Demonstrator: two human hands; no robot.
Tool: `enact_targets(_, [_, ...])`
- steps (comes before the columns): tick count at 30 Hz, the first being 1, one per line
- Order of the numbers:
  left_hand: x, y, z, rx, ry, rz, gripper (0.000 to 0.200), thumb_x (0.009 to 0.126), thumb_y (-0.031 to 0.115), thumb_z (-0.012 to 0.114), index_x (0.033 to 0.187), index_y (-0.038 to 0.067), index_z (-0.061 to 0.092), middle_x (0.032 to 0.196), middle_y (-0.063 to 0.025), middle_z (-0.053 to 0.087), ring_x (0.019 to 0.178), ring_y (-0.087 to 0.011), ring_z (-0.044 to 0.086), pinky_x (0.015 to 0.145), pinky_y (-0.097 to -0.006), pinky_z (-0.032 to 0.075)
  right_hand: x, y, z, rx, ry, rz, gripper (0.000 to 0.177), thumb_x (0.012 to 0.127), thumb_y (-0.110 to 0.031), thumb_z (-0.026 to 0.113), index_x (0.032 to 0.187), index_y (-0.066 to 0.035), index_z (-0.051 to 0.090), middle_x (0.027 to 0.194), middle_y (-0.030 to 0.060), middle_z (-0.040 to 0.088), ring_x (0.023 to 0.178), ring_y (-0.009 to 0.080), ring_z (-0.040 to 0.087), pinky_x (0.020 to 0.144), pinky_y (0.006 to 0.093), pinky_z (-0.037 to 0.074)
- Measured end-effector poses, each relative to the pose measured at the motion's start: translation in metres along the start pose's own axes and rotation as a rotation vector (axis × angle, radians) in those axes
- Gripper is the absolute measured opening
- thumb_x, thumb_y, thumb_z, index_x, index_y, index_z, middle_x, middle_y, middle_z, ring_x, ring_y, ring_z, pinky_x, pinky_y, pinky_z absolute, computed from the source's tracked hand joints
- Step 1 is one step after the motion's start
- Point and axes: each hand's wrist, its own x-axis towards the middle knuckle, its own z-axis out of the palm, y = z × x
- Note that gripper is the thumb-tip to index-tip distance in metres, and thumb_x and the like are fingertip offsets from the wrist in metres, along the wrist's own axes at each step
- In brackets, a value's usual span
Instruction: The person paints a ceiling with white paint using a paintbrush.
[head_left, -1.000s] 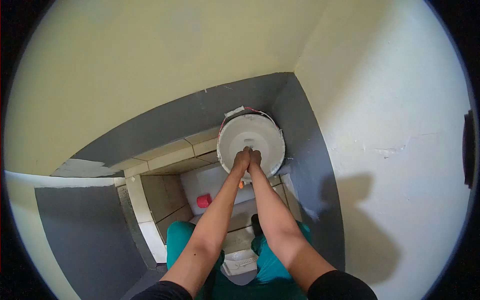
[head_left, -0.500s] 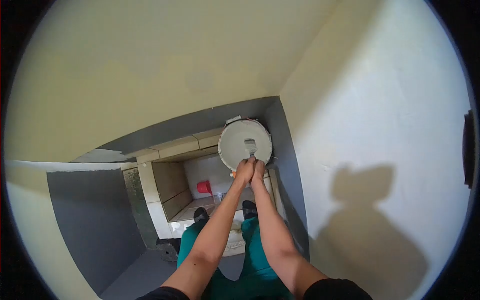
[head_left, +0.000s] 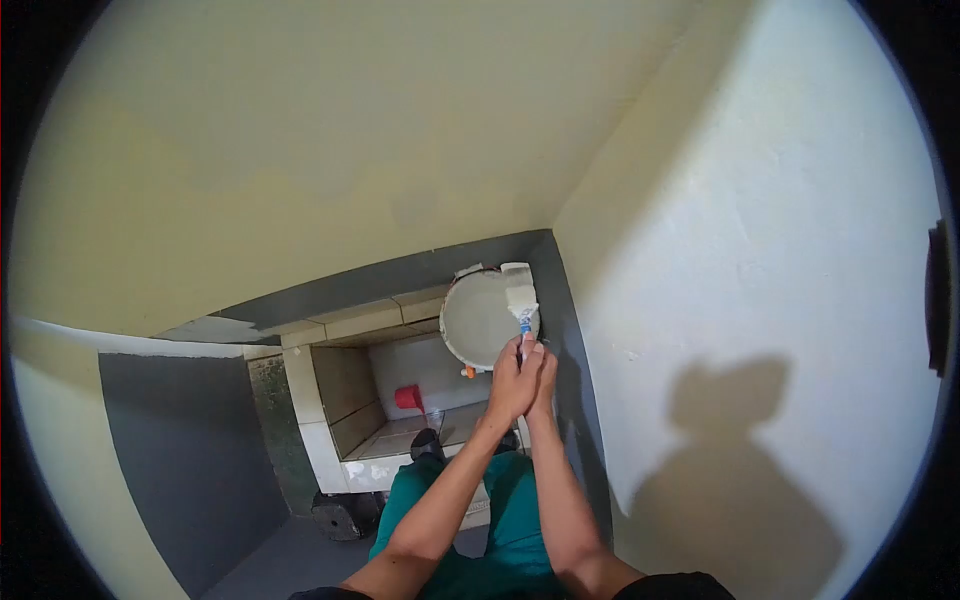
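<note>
A paintbrush (head_left: 520, 296) with a wide white-coated head and a blue-and-white handle points away from me, above the right side of a round bucket (head_left: 447, 338) of pale paint. My left hand (head_left: 512, 387) and my right hand (head_left: 543, 378) press together, both closed around the lower handle. Fingers hide the handle's end. On the near side of the bucket's rim sits a small orange piece (head_left: 468, 371).
The bucket stands in the corner by a tiled basin (head_left: 330, 385), where a red dipper (head_left: 408, 397) lies. Walls with a grey lower band (head_left: 390, 262) rise ahead and to the right (head_left: 740, 200). A dark block-like object (head_left: 340, 515) sits at lower left.
The paintbrush has come up out of the bucket's paint and shifted right, both hands moving with it. The camera view has tilted slightly upward.
</note>
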Motion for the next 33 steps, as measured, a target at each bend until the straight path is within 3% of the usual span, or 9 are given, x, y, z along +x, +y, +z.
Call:
enact_targets(2, [-0.012,0.018,-0.002,0.003,0.01,0.067,0.05,0.098,0.034,0.056,0.123,-0.008,0.056,0.112,-0.0259,0.063,0.106,-0.0371,0.062,0.094,-0.0407,0.047,-0.009,-0.022,-0.009,0.111,-0.04,0.008,0.042,0.101,-0.035,0.052,0.081,0.001,0.061,0.067,0.012,0.058,0.062,0.0234,0.052,0.061,0.0398,0.043])
enact_targets(5, [-0.029,0.066,-0.012,0.054,0.009,0.125,0.048,0.099,0.032,0.056,0.124,-0.008,0.054,0.113,-0.0252,0.063,0.106,-0.0349,0.062,0.094,-0.04,0.046,-0.021,-0.062,-0.017,0.032,0.006,-0.08,0.041,0.101,-0.034,0.052,0.081,0.002,0.06,0.067,0.0109,0.055,0.063,0.0214,0.051,0.061,0.0384,0.042])
enact_targets(9, [-0.037,0.114,-0.022,0.056,0.035,0.183,0.048,0.098,0.031,0.057,0.126,-0.008,0.052,0.113,-0.0251,0.061,0.106,-0.036,0.06,0.095,-0.0403,0.045,-0.03,-0.118,-0.017,0.108,-0.051,-0.164,0.04,0.104,-0.032,0.052,0.075,-0.004,0.054,0.065,-0.0025,0.045,0.062,0.0092,0.041,0.053,0.0315,0.034])
enact_targets(12, [-0.03,0.148,-0.039,0.056,0.039,0.285,0.048,0.097,0.029,0.057,0.127,-0.008,0.051,0.114,-0.0242,0.06,0.106,-0.0352,0.059,0.094,-0.0406,0.045,-0.028,-0.156,-0.011,0.13,-0.079,-0.218,0.039,0.102,-0.031,0.05,0.083,0.002,0.059,0.068,0.006,0.054,0.066,0.0157,0.048,0.06,0.0354,0.041])
enact_targets(19, [-0.021,0.212,-0.067,0.035,0.072,0.547,0.049,0.096,0.026,0.058,0.13,-0.008,0.048,0.114,-0.0224,0.058,0.104,-0.034,0.059,0.094,-0.0409,0.045,-0.027,-0.231,0.002,0.204,-0.117,-0.374,0.036,0.103,-0.03,0.05,0.083,-0.001,0.057,0.069,0.003,0.051,0.066,0.0126,0.044,0.059,0.0319,0.039])
enact_targets(23, [-0.002,0.202,-0.073,0.033,0.134,0.544,0.05,0.097,0.027,0.058,0.129,-0.009,0.049,0.116,-0.023,0.058,0.106,-0.0343,0.059,0.095,-0.0408,0.045,-0.017,-0.238,0.022,0.273,-0.15,-0.349,0.036,0.102,-0.03,0.051,0.08,-0.001,0.055,0.068,0.003,0.049,0.064,0.0138,0.044,0.058,0.0327,0.038])
enact_targets(31, [0.02,0.129,-0.073,0.077,0.133,0.298,0.051,0.098,0.031,0.057,0.128,-0.01,0.052,0.116,-0.0248,0.061,0.11,-0.0343,0.059,0.097,-0.039,0.044,0.003,-0.164,0.049,0.084,-0.154,-0.322,0.043,0.103,-0.034,0.049,0.078,0.0,0.055,0.066,0.0046,0.05,0.063,0.0158,0.045,0.057,0.0365,0.039])
enact_targets(32, [0.017,0.122,-0.072,0.064,0.13,0.268,0.051,0.098,0.031,0.058,0.128,-0.01,0.053,0.115,-0.0247,0.061,0.11,-0.0343,0.059,0.098,-0.0389,0.044,-0.002,-0.16,0.049,0.049,-0.137,-0.242,0.047,0.103,-0.035,0.046,0.077,0.003,0.055,0.066,0.0106,0.054,0.062,0.0209,0.048,0.06,0.0402,0.04])
enact_targets(33, [0.015,0.116,-0.072,0.054,0.131,0.252,0.05,0.097,0.031,0.058,0.127,-0.01,0.052,0.114,-0.0257,0.06,0.109,-0.0368,0.059,0.097,-0.0403,0.045,-0.008,-0.155,0.05,0.085,-0.126,-0.235,0.047,0.103,-0.035,0.045,0.077,0.003,0.055,0.066,0.0109,0.054,0.062,0.0214,0.048,0.06,0.0407,0.04])
